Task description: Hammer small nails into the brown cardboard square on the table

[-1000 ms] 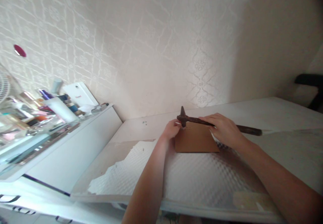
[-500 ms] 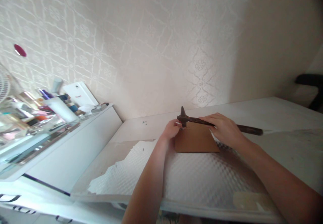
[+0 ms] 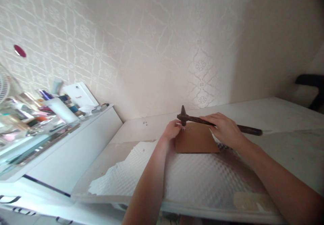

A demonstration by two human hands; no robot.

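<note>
A dark hammer (image 3: 196,119) lies in the grip of my right hand (image 3: 222,127), fingers wrapped round the middle of its handle. Its head hovers over the far left corner of a brown board (image 3: 197,140), which lies flat on a white quilted sheet (image 3: 202,174). Small dark dots, perhaps nails or holes, show near the board's far edge. At that same corner is my left hand (image 3: 174,129), its fingers pinched together just under the hammer head. Whatever sits between those fingertips is too small to make out.
On the left, a white cabinet (image 3: 83,144) carries cosmetics, bottles and a white box (image 3: 80,95). A few tiny dark bits (image 3: 145,123) lie on the white table (image 3: 263,115) near the patterned wall (image 3: 157,56). Part of a black chair (image 3: 310,80) shows at the right edge.
The hammer head has risen very slightly above the board's corner. My left hand and the board have stayed in place.
</note>
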